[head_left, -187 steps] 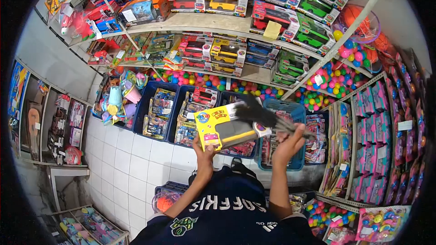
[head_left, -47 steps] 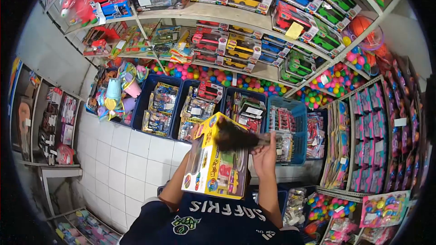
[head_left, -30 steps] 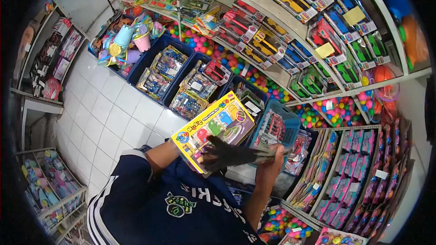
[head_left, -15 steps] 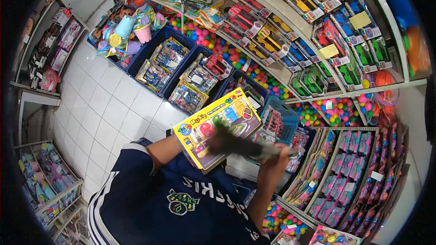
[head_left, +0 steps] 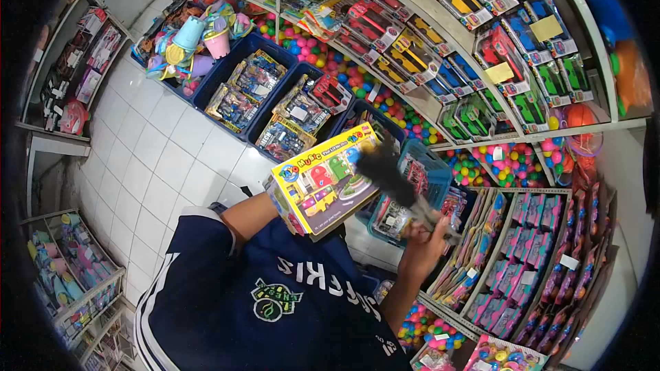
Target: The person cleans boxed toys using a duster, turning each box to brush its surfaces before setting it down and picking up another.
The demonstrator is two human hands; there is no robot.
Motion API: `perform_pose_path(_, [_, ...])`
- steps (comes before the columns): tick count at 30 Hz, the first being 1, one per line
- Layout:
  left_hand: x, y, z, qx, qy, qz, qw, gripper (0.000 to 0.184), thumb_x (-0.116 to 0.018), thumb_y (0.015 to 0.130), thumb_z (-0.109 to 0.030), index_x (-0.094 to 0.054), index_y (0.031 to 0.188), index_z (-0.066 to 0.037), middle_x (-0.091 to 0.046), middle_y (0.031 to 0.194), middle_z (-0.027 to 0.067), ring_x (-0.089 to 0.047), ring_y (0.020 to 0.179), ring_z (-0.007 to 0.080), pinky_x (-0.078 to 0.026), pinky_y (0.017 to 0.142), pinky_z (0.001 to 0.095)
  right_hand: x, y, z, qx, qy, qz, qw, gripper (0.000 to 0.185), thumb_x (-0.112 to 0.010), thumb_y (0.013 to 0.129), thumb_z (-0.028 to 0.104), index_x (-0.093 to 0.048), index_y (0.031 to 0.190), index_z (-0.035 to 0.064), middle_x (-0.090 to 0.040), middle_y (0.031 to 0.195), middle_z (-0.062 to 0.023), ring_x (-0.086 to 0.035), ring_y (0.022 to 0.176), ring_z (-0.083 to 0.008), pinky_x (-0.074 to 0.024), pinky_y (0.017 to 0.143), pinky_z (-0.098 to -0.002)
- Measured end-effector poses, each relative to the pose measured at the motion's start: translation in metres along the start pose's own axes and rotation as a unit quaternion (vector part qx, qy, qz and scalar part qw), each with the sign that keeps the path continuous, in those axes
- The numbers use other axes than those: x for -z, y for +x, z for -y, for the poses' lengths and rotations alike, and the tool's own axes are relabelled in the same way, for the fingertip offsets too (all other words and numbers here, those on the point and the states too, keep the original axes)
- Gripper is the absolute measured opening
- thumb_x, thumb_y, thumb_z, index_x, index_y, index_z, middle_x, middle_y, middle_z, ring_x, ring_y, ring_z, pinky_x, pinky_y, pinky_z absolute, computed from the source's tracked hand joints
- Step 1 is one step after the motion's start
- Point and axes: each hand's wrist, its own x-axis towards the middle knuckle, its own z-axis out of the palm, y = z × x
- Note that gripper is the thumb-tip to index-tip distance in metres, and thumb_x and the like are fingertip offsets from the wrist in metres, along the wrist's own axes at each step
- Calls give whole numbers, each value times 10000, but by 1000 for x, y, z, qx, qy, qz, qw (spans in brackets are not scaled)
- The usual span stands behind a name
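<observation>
A yellow toy box point(head_left: 326, 178) with "Music" and "Tayo" lettering is held tilted in front of my chest. My left forearm point(head_left: 249, 218) runs behind its left side, and the fingers of that hand are hidden by the box. In my right hand point(head_left: 426, 244), fingers wrapped around the grey handle, is a brush point(head_left: 388, 175) with dark bristles. Its bristle end is at the box's right edge; whether it touches cannot be made out.
Blue bins point(head_left: 227, 96) of packaged toys stand on the white tiled floor point(head_left: 168, 148), beside a teal crate point(head_left: 440, 178). Shelves point(head_left: 495, 144) of boxed toy vehicles rise ahead. Racks of packaged toys point(head_left: 522, 254) are at right; colorful balls point(head_left: 402, 106) lie under the shelves.
The brush has moved right, from over the box's face to its right edge, and my right hand has shifted slightly down. The box has tilted a little and moved slightly.
</observation>
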Motion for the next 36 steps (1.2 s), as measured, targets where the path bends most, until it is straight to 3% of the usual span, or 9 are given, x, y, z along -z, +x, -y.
perform_pose_path(5, [0,-5,3,3,2,-5,1000,806,-363,883,-694,-351,1438,-110,-493,1371,128,-507,1212,266,-435,999,389,-12,-15,7,5,-59,209,976,338,-462,998,401,-547,1017,75,-528,740,-17,-509,659,-135,-424,617,-272])
perform_pose_path(7, [0,-6,5,3,4,-6,1000,801,-364,886,-689,-349,1440,-110,-492,1372,128,-507,1212,266,-434,999,388,-11,2,-10,56,-165,122,977,340,-455,1005,400,-549,1029,75,-537,765,-22,-506,666,-127,-419,637,-264])
perform_pose_path(10, [2,-9,9,3,5,-9,1000,794,-366,890,-682,-345,1442,-111,-491,1373,129,-507,1213,265,-434,999,387,-14,21,-13,-7,38,-49,998,365,-471,999,427,-554,1041,73,-566,769,-41,-523,690,-122,-453,667,-266])
perform_pose_path(14, [3,-10,14,5,10,-12,1000,785,-369,896,-672,-340,1444,-112,-489,1375,129,-507,1213,264,-434,1000,386,-13,-3,-5,-11,-85,184,979,389,-440,1009,418,-544,1014,43,-544,787,-58,-563,746,-146,-493,580,-286])
perform_pose_path(19, [1,-13,18,21,10,-18,1000,773,-372,902,-660,-334,1448,-113,-487,1376,130,-506,1214,263,-433,1001,384,-35,-4,-7,5,-147,-9,989,431,-419,1014,423,-547,1010,12,-471,659,-44,-521,574,-159,-485,569,-293])
perform_pose_path(21, [1,-16,21,23,14,-19,999,769,-374,905,-655,-332,1449,-114,-486,1377,130,-506,1215,262,-433,1001,384,-25,10,-16,-19,39,8,999,468,-400,1022,430,-565,998,-8,-528,618,-70,-519,528,-174,-416,517,-305])
perform_pose_path(25, [2,-20,24,28,18,-27,999,760,-376,910,-646,-327,1452,-115,-485,1378,130,-506,1215,261,-432,1002,382,-19,-8,-4,-10,-50,127,991,470,-421,1015,435,-580,1009,-8,-562,648,-86,-517,526,-169,-434,527,-322])
perform_pose_path(29, [3,-25,27,39,16,-32,999,751,-379,916,-636,-322,1454,-116,-483,1380,131,-506,1216,260,-431,1003,381,-11,6,-18,-17,31,-37,999,435,-453,1005,433,-582,990,18,-577,669,-81,-540,571,-162,-459,578,-304])
perform_pose_path(36, [6,-29,28,52,27,-34,998,735,-384,925,-619,-314,1459,-118,-481,1382,131,-505,1217,259,-430,1004,379,-4,-4,-27,-33,-36,65,997,395,-451,1005,429,-534,987,44,-579,774,-67,-526,628,-143,-457,612,-289])
